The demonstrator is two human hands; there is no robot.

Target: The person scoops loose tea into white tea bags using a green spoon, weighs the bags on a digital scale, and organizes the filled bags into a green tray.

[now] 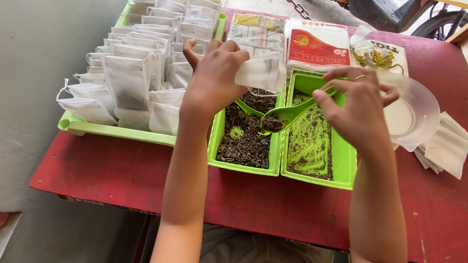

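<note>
Two hands over green trays: left hand (214, 78) fingers pinching white pouch (261, 73), right hand (358, 104) fingers pinching green spoon (287, 114) of loose tea

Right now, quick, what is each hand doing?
Left hand: fingers closed on a white tea bag.
Right hand: fingers closed on a green spoon carrying tea leaves.

The left hand (214, 73) covers the mouth of the white pouch (261, 73) it pinches, so whether the pouch holds anything cannot be told. At twelve o'clock the top edge cuts off the tray of filled pouches (73, 124) and the paper packets (317, 46). At three o'clock the right hand (358, 107) hides part of the clear plastic bowl (414, 114), and the stack of flat pouches (448, 146) runs off the edge.
</note>
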